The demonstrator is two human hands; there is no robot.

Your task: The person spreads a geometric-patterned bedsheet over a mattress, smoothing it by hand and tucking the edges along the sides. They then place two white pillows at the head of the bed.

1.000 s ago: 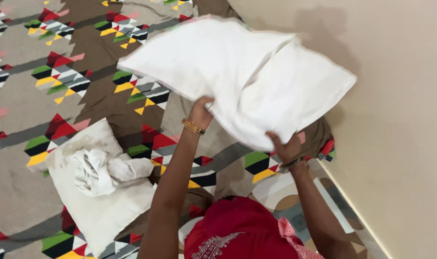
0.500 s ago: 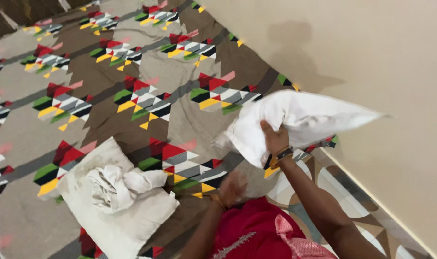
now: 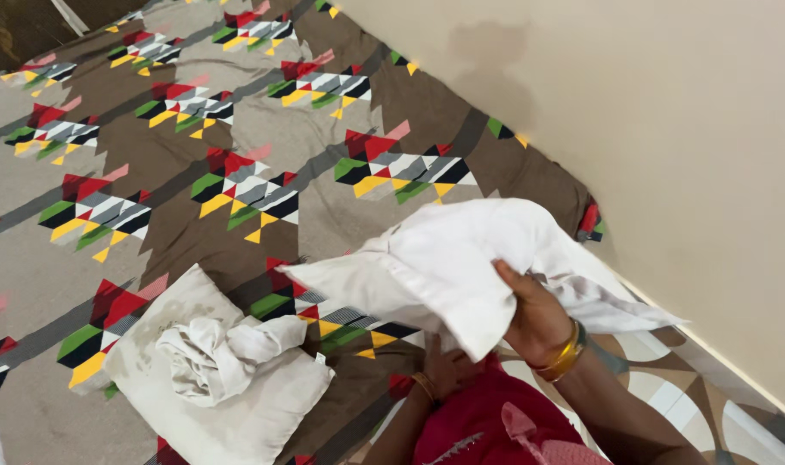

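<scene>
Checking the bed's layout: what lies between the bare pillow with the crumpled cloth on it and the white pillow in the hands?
Only patterned bedsheet, seen from the head view, separates the bare pillow from the white pillow.

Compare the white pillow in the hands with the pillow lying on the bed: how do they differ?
The held pillow is lifted above the bedsheet, gripped by the right hand; the lying pillow rests flat, untouched. The lying pillow looks stained and carries a crumpled cloth; the held pillow looks cleaner, with nothing on it. Both are whitish.

One camera on my head looks steeply down, close over my right hand (image 3: 539, 323), facing the patterned bed (image 3: 237, 172) ahead and the wall (image 3: 668, 129) to its right.
</scene>
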